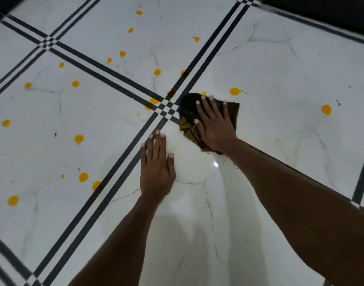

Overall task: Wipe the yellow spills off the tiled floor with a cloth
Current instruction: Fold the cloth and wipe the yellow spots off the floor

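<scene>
While the right hand [215,126] presses flat on a dark cloth [189,118], fingers straight and spread over it rather than curled round it, the left hand [157,168] lies open on the bare floor [280,79] just beside it to the left, palm down and holding nothing. That cloth sits on the white tile just right of the spot where the black stripes [106,71] cross, its far edge touching a yellow drop [203,93]. Another yellow spot [235,91] lies near the cloth on its far right, and one more [326,110] sits well apart to the right. Many yellow spills [79,139] dot the tiles to the left and far side. Tile near the hands looks shiny.
</scene>
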